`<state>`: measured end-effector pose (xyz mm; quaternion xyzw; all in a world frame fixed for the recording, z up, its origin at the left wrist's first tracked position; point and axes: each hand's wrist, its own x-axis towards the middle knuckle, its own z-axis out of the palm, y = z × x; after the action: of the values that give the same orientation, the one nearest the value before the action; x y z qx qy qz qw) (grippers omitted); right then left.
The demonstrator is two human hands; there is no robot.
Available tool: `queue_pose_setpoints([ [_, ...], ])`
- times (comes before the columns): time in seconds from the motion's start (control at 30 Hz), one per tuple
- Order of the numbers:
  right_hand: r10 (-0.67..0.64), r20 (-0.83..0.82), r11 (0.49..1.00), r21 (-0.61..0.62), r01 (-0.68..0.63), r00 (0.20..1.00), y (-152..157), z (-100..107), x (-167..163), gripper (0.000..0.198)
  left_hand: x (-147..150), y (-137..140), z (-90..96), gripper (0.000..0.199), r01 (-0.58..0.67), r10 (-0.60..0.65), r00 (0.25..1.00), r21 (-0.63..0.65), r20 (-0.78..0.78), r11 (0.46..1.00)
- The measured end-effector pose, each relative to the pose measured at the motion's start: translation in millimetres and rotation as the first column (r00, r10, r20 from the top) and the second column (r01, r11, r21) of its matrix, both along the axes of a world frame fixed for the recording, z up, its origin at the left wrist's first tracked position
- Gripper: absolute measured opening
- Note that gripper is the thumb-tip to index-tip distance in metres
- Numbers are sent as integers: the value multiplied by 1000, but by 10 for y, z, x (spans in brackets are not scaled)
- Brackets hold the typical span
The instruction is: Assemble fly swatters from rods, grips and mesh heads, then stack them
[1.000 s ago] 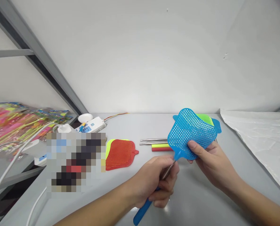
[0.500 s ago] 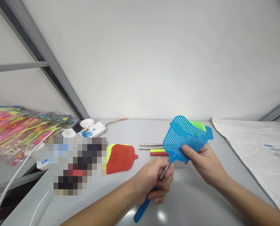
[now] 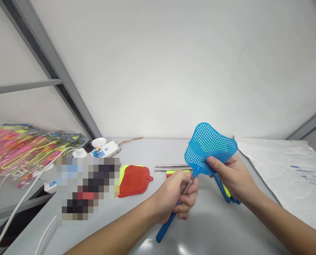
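Note:
A blue fly swatter [image 3: 209, 148] is held tilted over the table, between both hands. My left hand [image 3: 177, 194] is closed around its metal rod just below the neck, and the blue handle [image 3: 166, 228] sticks out beneath that hand. My right hand [image 3: 231, 173] pinches the perforated head, thumb on top and the other fingers behind. A red swatter head [image 3: 135, 180] lies to the left, partly over a yellow one [image 3: 123, 172]. Behind my left hand lie metal rods [image 3: 171, 167] and yellow and red handles, partly hidden. Blue and yellow handles [image 3: 225, 191] show below my right hand.
At left, packaged colourful items [image 3: 35, 148] are heaped beside a white power strip [image 3: 107, 149] with cables. A pixelated patch covers part of the table's left side. A white plastic bag [image 3: 282, 170] lies at right. A grey metal frame [image 3: 67, 85] stands against the wall.
The swatter head has turned slightly between my hands, and the view has shifted a little. The handles below my right hand now show.

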<state>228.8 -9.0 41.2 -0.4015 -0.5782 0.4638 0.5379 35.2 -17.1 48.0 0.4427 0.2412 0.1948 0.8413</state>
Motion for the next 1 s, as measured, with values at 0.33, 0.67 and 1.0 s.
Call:
queue_pose_setpoints([
  [0.33, -107, 18, 994, 25, 106, 994, 38, 58, 351, 24, 405, 88, 44, 22, 15, -13, 997, 27, -72, 1000],
  [0.67, -101, 31, 995, -15, 101, 994, 101, -58, 510, 22, 593, 131, -54, 13, -19, 17, 998, -21, -67, 1000],
  [1.0, -172, 27, 984, -46, 173, 985, 160, -31, 527, 26, 629, 203, 5, 22, 15, -17, 999, -65, -31, 998],
])
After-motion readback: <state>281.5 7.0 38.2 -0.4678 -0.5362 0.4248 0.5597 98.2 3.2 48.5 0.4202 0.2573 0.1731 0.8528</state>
